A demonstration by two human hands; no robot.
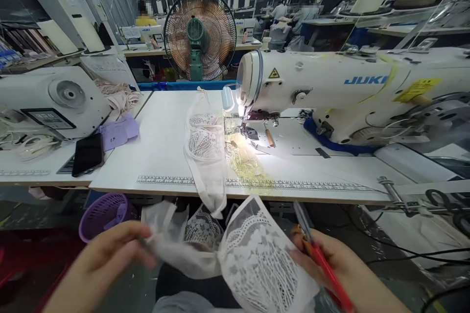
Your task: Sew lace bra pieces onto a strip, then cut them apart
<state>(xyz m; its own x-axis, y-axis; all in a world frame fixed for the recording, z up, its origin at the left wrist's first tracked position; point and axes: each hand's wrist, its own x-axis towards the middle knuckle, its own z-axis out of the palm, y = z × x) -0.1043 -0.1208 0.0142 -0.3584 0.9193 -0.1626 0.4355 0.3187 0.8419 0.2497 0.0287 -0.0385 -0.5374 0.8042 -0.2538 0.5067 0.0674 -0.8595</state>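
Observation:
Over my lap hangs a white lace bra piece (262, 259), its patterned cup spread toward the right. My left hand (117, 249), a little blurred, pinches the sheer fabric at its left end. In my right hand (326, 254) are red-handled scissors (330, 274), blades pointing up and away from me. The fingers of that hand also touch the cup's right edge. Another white lace bra piece (204, 149) lies lengthwise on the sewing table (161, 146), its near end drooping over the front edge.
A JUKI sewing machine (316, 78) stands at right, its lamp lit over yellowish lace trim (244, 156). To the left are a second machine (55, 102), a phone (88, 154) and a purple basket (106, 215) below. A large fan (200, 34) stands behind; people sit farther back.

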